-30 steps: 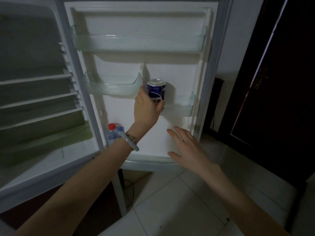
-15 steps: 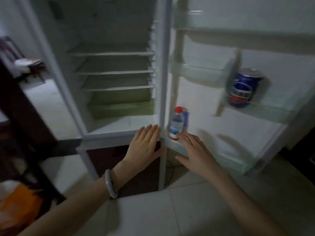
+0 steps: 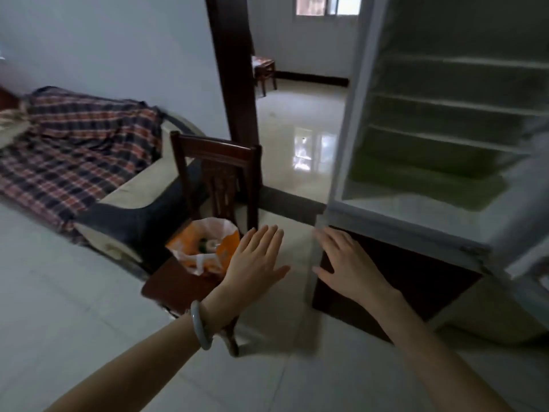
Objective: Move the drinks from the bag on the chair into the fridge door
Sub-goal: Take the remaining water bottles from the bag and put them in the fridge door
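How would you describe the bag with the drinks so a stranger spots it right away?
Find the dark wooden chair beside the plaid-covered sofa. On its seat sits the bag, open at the top. It is the only bright orange and white thing there.

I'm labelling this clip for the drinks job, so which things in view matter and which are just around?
Part of the job:
orange bag
chair
fridge
left hand and right hand, both empty

Just around:
sofa with plaid blanket
bracelet
far stool
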Tool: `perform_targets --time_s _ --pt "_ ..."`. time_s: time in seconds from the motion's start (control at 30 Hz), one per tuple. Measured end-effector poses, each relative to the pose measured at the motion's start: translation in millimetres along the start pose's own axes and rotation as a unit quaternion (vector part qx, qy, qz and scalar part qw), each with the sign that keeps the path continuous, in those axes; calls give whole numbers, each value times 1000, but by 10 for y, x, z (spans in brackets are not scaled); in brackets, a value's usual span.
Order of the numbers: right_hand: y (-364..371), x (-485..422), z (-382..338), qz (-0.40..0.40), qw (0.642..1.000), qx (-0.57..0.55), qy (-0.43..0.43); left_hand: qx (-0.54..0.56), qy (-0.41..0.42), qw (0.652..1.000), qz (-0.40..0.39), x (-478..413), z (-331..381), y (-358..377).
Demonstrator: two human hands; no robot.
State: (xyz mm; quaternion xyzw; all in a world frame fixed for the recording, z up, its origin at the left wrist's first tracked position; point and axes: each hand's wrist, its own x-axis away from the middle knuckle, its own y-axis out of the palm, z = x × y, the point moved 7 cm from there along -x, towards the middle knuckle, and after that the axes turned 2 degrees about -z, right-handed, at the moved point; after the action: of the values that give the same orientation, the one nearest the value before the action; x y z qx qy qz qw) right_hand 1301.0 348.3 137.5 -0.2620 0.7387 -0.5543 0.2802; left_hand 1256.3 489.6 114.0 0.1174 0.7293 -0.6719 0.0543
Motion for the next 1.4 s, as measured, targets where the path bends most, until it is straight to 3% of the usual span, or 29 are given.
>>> perform_targets --time_s 0.3,0.57,0.73,0.97,1.23,1.4 --pt "849 -1176 -1082 -76 993 -19 -89 -13 -140 989 -42 619 -1539 473" --pt "1600 -2287 -1435 -137 975 -39 -168 -6 -246 965 -94 706 -2459 1080" --pt "2122 -3075 -1413 -197 960 -84 -180 29 -304 936 -174 513 -3045 1740" --pt "2942 -4004 -1262 -259 939 -92 -206 47 -325 908 -260 122 -3583 2511" --pt "4417 -4367 -1283 -382 896 -22 -227 108 -356 898 -233 61 -3818 3213" --pt "5254 -4293 -1217 -444 879 -30 -173 142 -364 885 -253 171 -4011 3726"
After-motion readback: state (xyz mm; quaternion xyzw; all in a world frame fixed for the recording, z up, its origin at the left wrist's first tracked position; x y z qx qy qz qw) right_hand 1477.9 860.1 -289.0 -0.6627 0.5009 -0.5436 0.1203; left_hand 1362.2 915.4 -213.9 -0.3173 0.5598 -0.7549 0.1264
